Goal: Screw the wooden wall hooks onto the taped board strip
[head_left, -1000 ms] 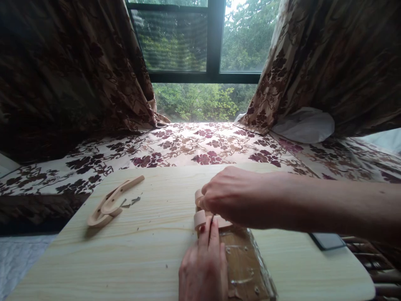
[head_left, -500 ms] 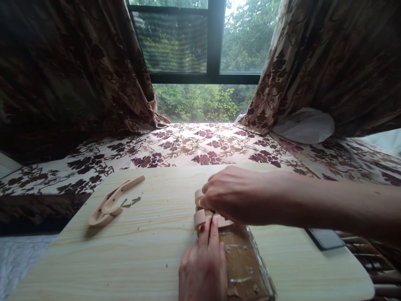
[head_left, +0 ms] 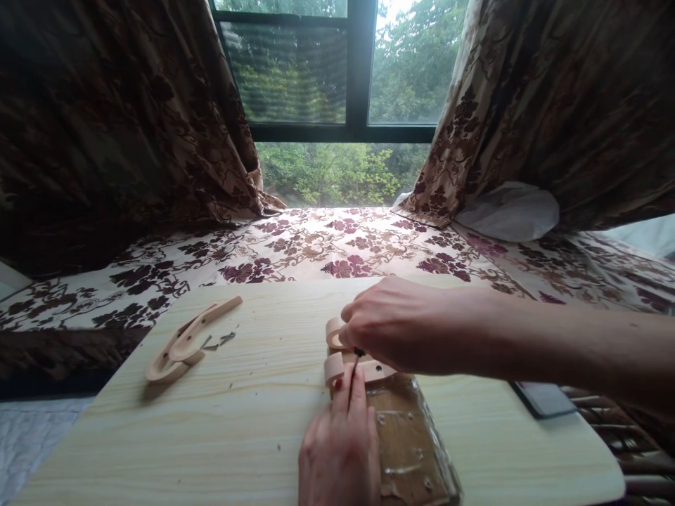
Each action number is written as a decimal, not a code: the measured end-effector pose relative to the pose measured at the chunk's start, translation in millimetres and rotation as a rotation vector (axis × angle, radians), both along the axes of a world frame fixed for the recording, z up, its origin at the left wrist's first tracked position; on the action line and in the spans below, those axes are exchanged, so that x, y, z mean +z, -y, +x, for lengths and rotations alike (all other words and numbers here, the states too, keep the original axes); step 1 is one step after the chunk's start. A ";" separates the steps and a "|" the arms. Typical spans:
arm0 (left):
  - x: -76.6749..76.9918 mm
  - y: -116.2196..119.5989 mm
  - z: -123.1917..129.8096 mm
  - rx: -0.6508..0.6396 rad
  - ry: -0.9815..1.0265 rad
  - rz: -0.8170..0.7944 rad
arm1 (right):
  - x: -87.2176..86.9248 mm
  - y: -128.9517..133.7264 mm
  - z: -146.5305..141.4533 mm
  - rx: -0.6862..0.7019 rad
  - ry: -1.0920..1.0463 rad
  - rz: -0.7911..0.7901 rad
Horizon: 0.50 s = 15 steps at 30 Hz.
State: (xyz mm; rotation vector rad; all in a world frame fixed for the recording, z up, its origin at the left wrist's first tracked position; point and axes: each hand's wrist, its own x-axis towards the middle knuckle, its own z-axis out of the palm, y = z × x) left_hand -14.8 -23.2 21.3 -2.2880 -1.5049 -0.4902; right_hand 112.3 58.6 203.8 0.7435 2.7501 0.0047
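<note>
Two pale curved wooden pieces lie on a brown, tape-covered block: the nearer wooden hook (head_left: 334,368) has a dark hole in its flat arm, while the farther wooden hook (head_left: 333,332) is partly covered. My left hand (head_left: 340,450) reaches up from below, its fingertips closed and pressed against the nearer hook. My right hand (head_left: 393,327) is curled over both hooks, closed on a slim dark tool (head_left: 358,353). The tool's thin shaft points down between my left fingertips; its tip and most of its handle are hidden.
The block (head_left: 403,443) rests on a pale wooden table (head_left: 232,429). More curved wooden pieces (head_left: 182,344) and several small screws (head_left: 219,342) lie at left. A dark-edged flat device (head_left: 543,399) sits at the right edge. Behind is a flowered cloth (head_left: 316,246) below a window.
My right hand has shifted slightly, so the hole in the nearer hook's arm and the dark tool show more clearly. My left hand keeps its place on the hook.
</note>
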 end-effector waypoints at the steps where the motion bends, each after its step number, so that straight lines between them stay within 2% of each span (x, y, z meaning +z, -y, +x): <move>1: 0.7 0.1 0.1 0.000 0.000 -0.004 | -2.3 0.0 -0.7 -0.008 -0.004 0.006; 4: 1.5 0.1 0.3 -0.006 0.004 -0.004 | -6.1 -0.3 -3.2 -0.098 0.021 0.033; 7: 0.5 -0.2 0.1 -0.002 0.011 0.010 | -1.8 -0.6 -4.4 -0.149 0.041 0.045; 11: -0.3 -0.4 -0.5 -0.016 0.014 0.024 | 7.2 -1.2 -3.0 -0.069 0.053 0.012; 15: 0.9 -0.5 -0.1 -0.017 0.026 0.011 | 4.2 -1.7 -2.9 -0.014 0.017 -0.025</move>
